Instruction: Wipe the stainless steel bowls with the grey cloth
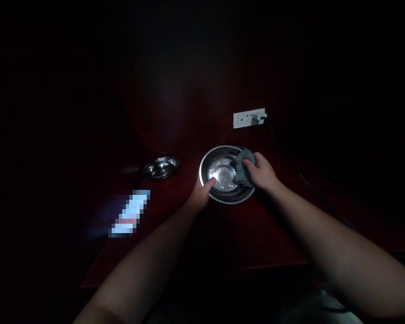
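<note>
A shiny metal bowl [222, 173] is tilted toward me over the dark red table, its inside facing up. My left hand [201, 192] grips its lower left rim, thumb over the edge and fingers hidden behind. At the right rim, my right hand [261, 172] is closed on a grey-green cloth [243, 168]. The cloth lies folded over the rim and against the inner wall, with my thumb pressed on top of it. Whether the bowl's base touches the table cannot be made out.
A second, shallower metal bowl [161, 168] sits to the left. Nearer me on that side is a bright, pixelated rectangle [131, 213]. On the back wall is a white socket panel [249, 118] with a plug; its dark cable trails down to the right. The red table [236, 243] ends in front of me.
</note>
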Demonstrator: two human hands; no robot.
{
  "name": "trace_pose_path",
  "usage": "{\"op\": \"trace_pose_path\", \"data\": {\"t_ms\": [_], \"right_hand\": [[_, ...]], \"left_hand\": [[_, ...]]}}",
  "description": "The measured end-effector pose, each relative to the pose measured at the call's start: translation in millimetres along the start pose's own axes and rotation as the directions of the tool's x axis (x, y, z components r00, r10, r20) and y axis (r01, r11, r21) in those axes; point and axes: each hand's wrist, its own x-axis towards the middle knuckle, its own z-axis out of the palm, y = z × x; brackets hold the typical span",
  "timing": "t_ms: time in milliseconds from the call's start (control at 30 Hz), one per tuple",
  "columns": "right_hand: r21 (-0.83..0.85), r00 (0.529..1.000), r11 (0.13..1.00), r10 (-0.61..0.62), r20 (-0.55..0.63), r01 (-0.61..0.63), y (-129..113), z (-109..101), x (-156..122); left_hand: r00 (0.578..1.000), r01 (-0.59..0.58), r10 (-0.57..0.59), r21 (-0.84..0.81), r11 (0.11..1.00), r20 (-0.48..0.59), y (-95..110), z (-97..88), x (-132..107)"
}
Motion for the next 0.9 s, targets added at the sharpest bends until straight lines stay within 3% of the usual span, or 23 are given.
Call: {"op": "trace_pose_path", "data": {"t_ms": [200, 467, 733, 900], "right_hand": [[-0.023, 0.997, 0.998, 0.055, -0.047, -0.056, -1.5, -2.9, 1.4], [0.01, 0.993, 0.996, 0.093, -0.065, -0.093, 2.2, -0.9, 1.1], [0.025, 0.993, 0.994, 0.106, -0.057, -0.105, 3.2, 0.7, 1.8], [0.011, 0.996, 0.998, 0.07, -0.052, -0.069, 1.8, 0.0, 1.7]], "left_hand": [[0.998, -0.029, 0.03, -0.023, 0.999, 0.055, 1.3, 3.6, -3.2], [0.964, 0.065, -0.047, -0.061, 0.996, 0.263, 1.1, 3.6, -9.1], [0.956, 0.254, -0.24, -0.069, 0.965, 0.166, 3.4, 5.3, -12.1], [0.949, 0.298, -0.296, -0.004, 0.955, 0.106, 4.5, 1.6, -10.9]]}}
